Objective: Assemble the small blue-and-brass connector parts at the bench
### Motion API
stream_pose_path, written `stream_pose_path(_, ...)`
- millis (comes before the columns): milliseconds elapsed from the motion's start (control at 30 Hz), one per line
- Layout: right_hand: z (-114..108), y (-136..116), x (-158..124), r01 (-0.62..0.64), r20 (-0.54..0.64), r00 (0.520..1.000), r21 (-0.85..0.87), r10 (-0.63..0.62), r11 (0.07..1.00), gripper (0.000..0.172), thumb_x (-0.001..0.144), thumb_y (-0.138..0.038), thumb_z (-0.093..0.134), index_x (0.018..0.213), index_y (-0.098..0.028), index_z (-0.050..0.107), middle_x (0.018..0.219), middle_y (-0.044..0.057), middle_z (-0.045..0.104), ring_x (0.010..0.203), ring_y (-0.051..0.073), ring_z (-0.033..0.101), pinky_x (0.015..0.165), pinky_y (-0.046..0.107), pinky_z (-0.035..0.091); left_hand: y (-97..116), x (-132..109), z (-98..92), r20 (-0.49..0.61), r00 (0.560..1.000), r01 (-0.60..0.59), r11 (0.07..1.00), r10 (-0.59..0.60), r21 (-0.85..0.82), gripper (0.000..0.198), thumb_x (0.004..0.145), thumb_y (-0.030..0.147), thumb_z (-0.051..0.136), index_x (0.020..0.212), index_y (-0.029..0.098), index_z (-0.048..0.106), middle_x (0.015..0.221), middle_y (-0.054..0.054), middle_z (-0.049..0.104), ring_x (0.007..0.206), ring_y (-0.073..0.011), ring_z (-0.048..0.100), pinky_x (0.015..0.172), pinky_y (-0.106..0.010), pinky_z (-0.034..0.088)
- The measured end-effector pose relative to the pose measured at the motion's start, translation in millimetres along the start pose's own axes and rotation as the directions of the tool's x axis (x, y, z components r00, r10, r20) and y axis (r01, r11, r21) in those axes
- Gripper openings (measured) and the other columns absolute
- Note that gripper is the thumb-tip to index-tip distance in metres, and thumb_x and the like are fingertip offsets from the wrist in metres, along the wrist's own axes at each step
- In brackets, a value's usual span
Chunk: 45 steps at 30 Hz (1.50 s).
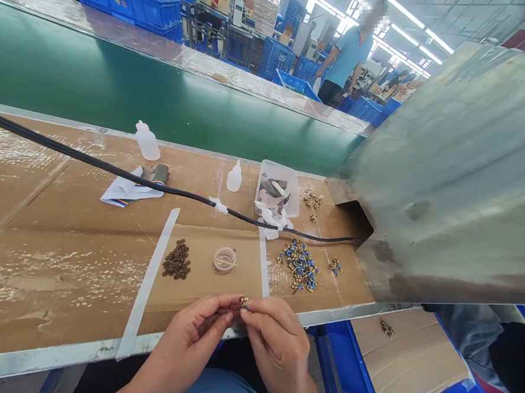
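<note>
Right now, the person's left hand point(187, 343) and right hand point(278, 344) are meeting at the near edge of the bench, their fingertips pressed together and pinching a tiny brass-and-blue terminal point(244, 303) between them. Straight ahead of the hands, a loose heap of blue-and-brass terminals point(299, 266) is lying on a brown cardboard mat point(72, 279), while a dark brown pile of small round parts point(176, 260) and a small clear round plastic cup point(224, 260) are sitting farther left. Beyond them, a clear rectangular plastic tub point(276, 190) and a white plastic squeeze bottle point(234, 177) are standing, and a black cable point(155, 182) is stretching toward a grey metal hood point(448, 179) right of the hands
</note>
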State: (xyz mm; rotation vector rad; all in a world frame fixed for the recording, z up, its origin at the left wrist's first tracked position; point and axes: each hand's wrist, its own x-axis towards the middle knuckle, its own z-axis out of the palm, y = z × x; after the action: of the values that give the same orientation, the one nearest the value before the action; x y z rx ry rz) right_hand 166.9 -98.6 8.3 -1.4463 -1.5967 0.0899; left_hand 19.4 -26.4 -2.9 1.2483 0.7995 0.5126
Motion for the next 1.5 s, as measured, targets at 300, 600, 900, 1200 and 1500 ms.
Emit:
stream_pose_path(300, 2.9, 1.1, -1.6, 0.010, -0.018, 1.000, 0.020, -0.009, 1.000, 0.028, 0.079, 0.003, 0.060, 0.097, -0.018, 0.065, 0.090, 0.004, 0.066, 0.083, 0.013, 0.061, 0.074, 0.026, 0.055, -4.1, 1.0, -2.3, -0.008, 0.999, -0.040, 0.995, 0.041, 0.095, 0.027, 0.088, 0.028, 0.053, 0.111, 0.025, 0.066, 0.114, -0.005, 0.070, 0.103, -0.0224, 0.066, 0.093, -0.034, 0.052)
stream_pose_path(600, 2.4, 1.3, -2.5, 0.009, -0.019, 1.000, 0.006, -0.009, 1.000, 0.028, 0.079, 0.002, 0.059, 0.097, -0.018, 0.066, 0.089, 0.004, 0.066, 0.083, 0.013, 0.063, 0.074, 0.026, 0.055, -4.7, 2.3, -3.2, -0.018, 0.996, -0.078, 0.982, 0.082, 0.172, 0.028, 0.087, 0.028, 0.053, 0.111, 0.026, 0.066, 0.111, -0.005, 0.071, 0.101, -0.0219, 0.067, 0.091, -0.034, 0.053)
stream_pose_path(900, -14.8, 9.9, 3.5, -0.200, -0.072, 0.978, -0.040, 0.197, 0.979, 0.018, 0.082, -0.008, 0.058, 0.085, -0.023, 0.069, 0.085, 0.002, 0.069, 0.080, 0.013, 0.066, 0.072, 0.025, 0.055, -9.1, 2.8, -2.6, -0.017, 1.000, 0.024, 1.000, -0.024, 0.009, 0.030, 0.084, 0.037, 0.057, 0.110, 0.024, 0.066, 0.110, -0.005, 0.072, 0.102, -0.0248, 0.067, 0.093, -0.036, 0.052)
stream_pose_path(1200, -74.9, 95.9, -14.5, -0.691, -0.445, 0.639, 0.024, 0.627, 0.722, 0.034, 0.070, -0.043, 0.069, 0.084, -0.012, 0.068, 0.078, 0.009, 0.072, 0.070, 0.019, 0.067, 0.070, 0.030, 0.055, -6.7, 0.0, 1.3, -0.020, 1.000, -0.002, 1.000, 0.002, 0.027, 0.024, 0.086, 0.033, 0.055, 0.104, 0.023, 0.067, 0.104, -0.007, 0.073, 0.099, -0.0236, 0.067, 0.088, -0.033, 0.054)
stream_pose_path(1500, -96.1, 124.6, -9.9, -0.799, -0.416, 0.575, -0.098, 0.705, 0.594, 0.044, 0.057, -0.053, 0.070, 0.079, -0.015, 0.069, 0.079, 0.012, 0.072, 0.073, 0.027, 0.068, 0.063, 0.033, 0.054, 3.8, -8.3, 3.5, -0.065, 0.993, -0.093, 0.988, 0.102, 0.126, 0.018, 0.085, 0.024, 0.054, 0.094, 0.017, 0.068, 0.085, -0.008, 0.070, 0.076, -0.0190, 0.067, 0.070, -0.027, 0.055)
